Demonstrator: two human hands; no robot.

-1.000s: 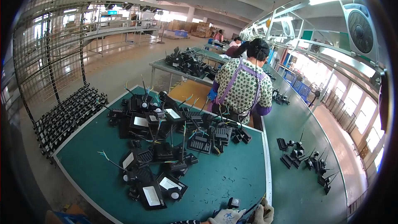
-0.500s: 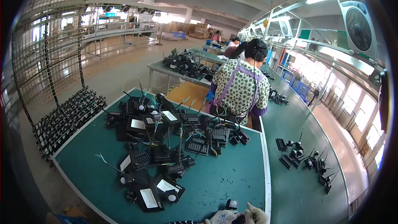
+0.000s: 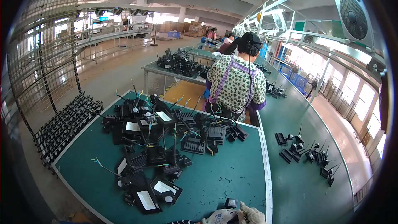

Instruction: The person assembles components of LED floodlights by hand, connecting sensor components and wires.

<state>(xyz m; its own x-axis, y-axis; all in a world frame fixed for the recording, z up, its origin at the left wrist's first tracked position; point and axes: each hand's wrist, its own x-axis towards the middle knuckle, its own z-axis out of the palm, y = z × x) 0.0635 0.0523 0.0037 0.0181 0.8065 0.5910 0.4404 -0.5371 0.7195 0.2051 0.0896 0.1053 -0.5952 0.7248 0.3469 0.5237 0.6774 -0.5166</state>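
At the bottom edge of the view, my left hand (image 3: 220, 217) wears a pale glove with a blue star print. Right beside it, my right hand (image 3: 251, 215), also gloved, has its fingers bent against the left one. What they hold between them is hidden. Just above the gloves shows a small black part with a white dome (image 3: 231, 203). A pile of black lamp units (image 3: 192, 145) with loose coloured wires lies on the green table (image 3: 87, 182). Two lamps with white panels (image 3: 146, 200) are nearest on the left.
A co-worker in a star-patterned top (image 3: 236, 83) stands with their back to me beyond the table. On the right runs a long green bench (image 3: 298, 191) with more small black units (image 3: 296, 155). A wire rack (image 3: 62, 124) stands at the left.
The whole view has shifted slightly. My gloved hands stay together at the bottom edge, with the right fingers now more bent over. The co-worker has moved a little.
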